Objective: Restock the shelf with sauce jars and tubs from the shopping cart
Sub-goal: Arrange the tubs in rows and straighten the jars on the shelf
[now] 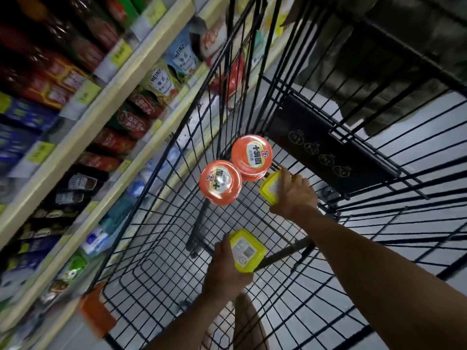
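Observation:
I look down into a black wire shopping cart [161, 248]. My left hand [225, 271] holds a yellow tub [249, 250] with a white barcode label, lifted above the cart floor. Deeper in the cart, my right hand [294, 195] is closed around a second yellow tub [271, 188] near the floor. Two round tubs with orange lids lie beside it: one orange tub [219, 182] to the left, the other orange tub [252, 157] further back, touching each other. The shelf [108, 102] runs along the left.
The shelves on the left hold Heinz sauce pouches [161, 83], red packets, dark bottles and blue packs, with yellow price tags on the edges. A black child-seat flap [326, 150] closes the cart's far end. A person in dark clothes stands beyond the cart at top right.

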